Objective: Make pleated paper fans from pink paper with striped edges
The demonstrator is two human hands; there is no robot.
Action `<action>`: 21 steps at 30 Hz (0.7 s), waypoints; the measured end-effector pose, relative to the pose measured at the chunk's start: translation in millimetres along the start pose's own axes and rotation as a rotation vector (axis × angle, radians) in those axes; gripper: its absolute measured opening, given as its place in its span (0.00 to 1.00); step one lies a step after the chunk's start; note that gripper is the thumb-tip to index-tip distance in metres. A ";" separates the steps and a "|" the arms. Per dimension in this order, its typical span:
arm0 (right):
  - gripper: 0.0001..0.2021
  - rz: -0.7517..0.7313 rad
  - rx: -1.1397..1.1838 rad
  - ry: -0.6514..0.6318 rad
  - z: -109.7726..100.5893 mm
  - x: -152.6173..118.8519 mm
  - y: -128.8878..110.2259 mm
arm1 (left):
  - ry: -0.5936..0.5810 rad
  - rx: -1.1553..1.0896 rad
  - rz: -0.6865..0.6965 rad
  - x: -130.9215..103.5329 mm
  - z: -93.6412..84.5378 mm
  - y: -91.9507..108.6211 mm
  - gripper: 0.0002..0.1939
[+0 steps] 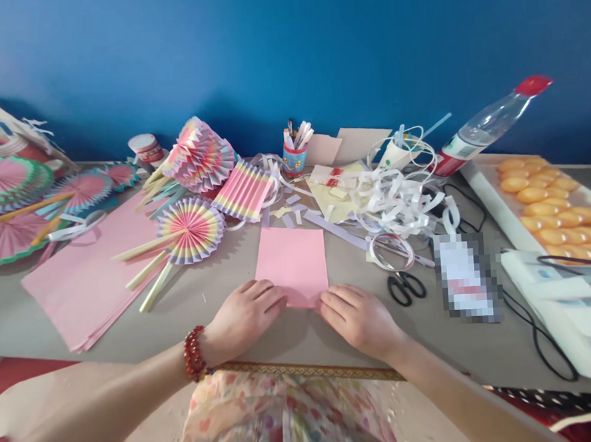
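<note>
A square of pink paper [292,261] lies flat on the grey table in front of me. My left hand [249,317], with a red beaded bracelet [195,354] at its wrist, is closed on the paper's near left corner. At the near right corner, my right hand [359,320] is closed on the sheet in the same way, its fingers together. Both thumbs are mostly hidden below the hands. A folded paper fan [192,228] with yellow sticks lies left of the square, and black-handled scissors [406,287] lie to its right.
Large pink sheets [93,273] and more pleated fans [78,191] cover the left side. Curled white paper strips [394,201] pile up behind the scissors, near a roll of tape [391,252]. A pen cup [295,158], a tilted bottle [490,129] and a bread tray [488,189] stand farther back.
</note>
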State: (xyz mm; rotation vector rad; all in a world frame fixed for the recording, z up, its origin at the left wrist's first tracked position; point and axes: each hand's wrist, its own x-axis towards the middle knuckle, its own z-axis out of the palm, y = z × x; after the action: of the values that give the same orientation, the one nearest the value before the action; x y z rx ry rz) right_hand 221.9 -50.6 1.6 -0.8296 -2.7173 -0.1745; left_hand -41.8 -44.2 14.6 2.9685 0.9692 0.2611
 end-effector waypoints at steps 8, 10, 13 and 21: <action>0.11 0.033 0.023 0.017 1.4 1.5 2.1 | 0.044 0.074 0.098 3.8 7.7 -4.0 0.10; 0.10 0.068 0.050 -0.006 0.1 4.0 1.5 | 0.036 0.064 0.090 4.5 8.9 -4.4 0.09; 0.09 0.097 0.080 -0.016 -1.3 6.0 0.2 | 0.013 0.055 0.068 5.1 9.8 -4.5 0.08; 0.10 0.298 0.251 -0.041 -2.4 9.3 2.3 | 0.007 -0.088 -0.060 -0.3 4.1 -8.4 0.12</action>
State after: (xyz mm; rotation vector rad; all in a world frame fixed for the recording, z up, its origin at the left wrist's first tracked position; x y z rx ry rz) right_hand 216.4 -44.3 6.9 -1.1518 -2.5405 0.2434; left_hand -46.3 -37.4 10.0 2.8563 1.0170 0.3053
